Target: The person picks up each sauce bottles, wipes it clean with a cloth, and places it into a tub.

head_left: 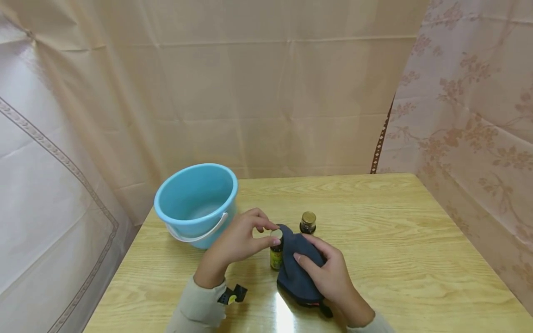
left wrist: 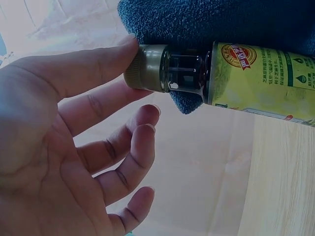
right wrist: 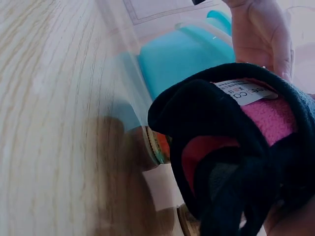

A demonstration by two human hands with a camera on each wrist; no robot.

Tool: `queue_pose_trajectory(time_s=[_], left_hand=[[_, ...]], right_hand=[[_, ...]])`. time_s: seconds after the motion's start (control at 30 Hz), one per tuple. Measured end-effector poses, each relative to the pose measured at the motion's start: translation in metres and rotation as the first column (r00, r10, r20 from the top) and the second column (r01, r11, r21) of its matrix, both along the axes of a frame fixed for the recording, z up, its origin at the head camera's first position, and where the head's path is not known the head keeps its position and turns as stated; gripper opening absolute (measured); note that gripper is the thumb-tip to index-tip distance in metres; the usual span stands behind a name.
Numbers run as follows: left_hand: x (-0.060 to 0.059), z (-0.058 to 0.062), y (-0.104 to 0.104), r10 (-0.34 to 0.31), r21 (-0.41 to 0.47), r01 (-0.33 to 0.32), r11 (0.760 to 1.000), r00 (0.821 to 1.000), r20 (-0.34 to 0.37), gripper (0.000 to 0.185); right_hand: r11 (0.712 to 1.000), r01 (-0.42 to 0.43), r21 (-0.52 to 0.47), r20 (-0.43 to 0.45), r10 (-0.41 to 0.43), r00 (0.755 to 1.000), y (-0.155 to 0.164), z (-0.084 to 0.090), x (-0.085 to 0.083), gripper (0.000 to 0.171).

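Pale curtains hang all round a light wooden table (head_left: 374,222), where a blue bucket (head_left: 195,203) stands at the far left corner. Seen from the head, the left hand (head_left: 237,243) pinches the gold cap of a small yellow-labelled bottle (head_left: 276,252) standing upright, while the right hand (head_left: 329,275) presses a dark blue cloth (head_left: 297,273) against its side; a second capped bottle (head_left: 308,223) stands just behind. At the left wrist, thumb and forefinger touch the cap (left wrist: 145,68), other fingers loose, cloth (left wrist: 206,24) behind the glass. At the right wrist, the cloth (right wrist: 236,147) is bunched in the grasp, pink lining showing. The wiping looks underway; the second bottle seems untouched.
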State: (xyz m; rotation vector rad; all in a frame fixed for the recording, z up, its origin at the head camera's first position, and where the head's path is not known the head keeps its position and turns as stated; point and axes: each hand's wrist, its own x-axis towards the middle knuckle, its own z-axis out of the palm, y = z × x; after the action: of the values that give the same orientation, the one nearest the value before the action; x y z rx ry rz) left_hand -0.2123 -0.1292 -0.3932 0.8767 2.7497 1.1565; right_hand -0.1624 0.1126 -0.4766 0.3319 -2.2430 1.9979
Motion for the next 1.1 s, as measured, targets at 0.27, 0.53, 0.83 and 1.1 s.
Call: queue_pose_trajectory(time_s=[0.27,0.53,0.83,1.1], left_hand=[[-0.001,0.000,-0.002,-0.013,-0.041,0.012,0.999,1.000,-0.019,0.032],[-0.001,0.000,-0.002,-0.016,-0.050,0.016,0.999,1.000,-0.001,0.032],[0.003,0.000,-0.003,0.049,-0.129,-0.067,0.989,0.989,-0.138,0.040],[0.004,0.002,0.002,0.121,-0.116,-0.141,0.983,0.979,-0.165,0.033]], right_hand=[[0.999,0.002,0.054,0.055,-0.005,0.998,-0.001,-0.003,-0.002,0.039],[0.988,0.012,0.156,0.133,-0.033,0.991,0.001,-0.010,-0.005,0.037],[0.976,0.008,0.216,0.207,-0.054,0.977,0.000,-0.016,-0.009,0.035],[0.961,0.017,0.276,0.175,-0.068,0.982,0.003,-0.020,-0.009,0.036]])
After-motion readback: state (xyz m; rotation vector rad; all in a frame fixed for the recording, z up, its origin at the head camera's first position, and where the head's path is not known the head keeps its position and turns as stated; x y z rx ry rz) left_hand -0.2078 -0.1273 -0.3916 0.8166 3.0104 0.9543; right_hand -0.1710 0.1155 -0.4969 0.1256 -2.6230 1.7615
